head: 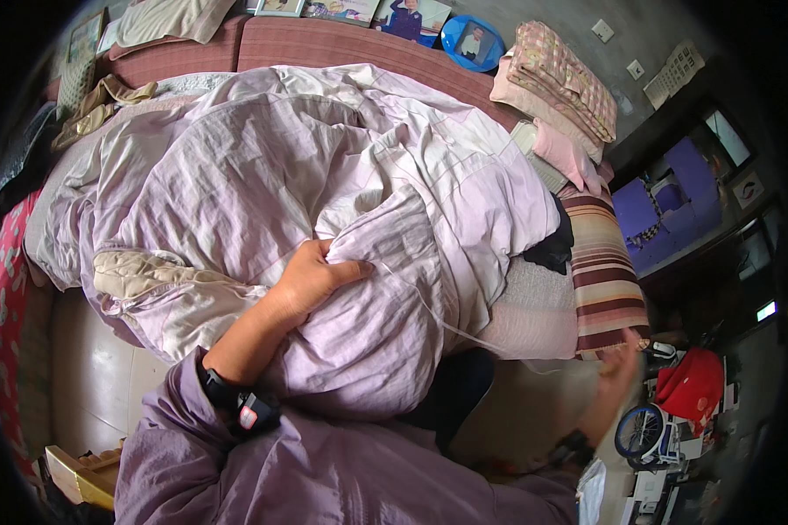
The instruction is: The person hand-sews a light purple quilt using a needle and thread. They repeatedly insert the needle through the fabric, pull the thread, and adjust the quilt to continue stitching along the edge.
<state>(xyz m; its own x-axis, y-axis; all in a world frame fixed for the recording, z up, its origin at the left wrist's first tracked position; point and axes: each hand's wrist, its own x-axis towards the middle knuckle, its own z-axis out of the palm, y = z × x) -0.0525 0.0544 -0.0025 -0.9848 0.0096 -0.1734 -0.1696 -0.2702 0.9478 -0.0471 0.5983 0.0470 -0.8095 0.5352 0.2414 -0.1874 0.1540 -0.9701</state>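
A large pale lilac-and-white quilt cover (236, 170) lies heaped in deep folds before me and over my lap. My left hand (318, 275) pinches a fold of it near the middle, thumb on top, close to a flap with a stitched edge (394, 230). From beside that thumb a thin white thread (443, 321) runs down and right towards my right hand (617, 367). That hand is stretched far out to the right and blurred, its fingers drawn together at the thread's end. Whether it holds a needle is hidden by the blur. Cream quilted padding (144, 272) shows at the cover's left opening.
A reddish sofa back (368, 49) with framed photos runs behind the bedding. Folded quilts (558, 79) and a striped mat (604, 275) lie at right. A bicycle wheel (639, 430) and a red cloth (693, 384) stand near my right arm; a wooden chair (82, 469) is lower left.
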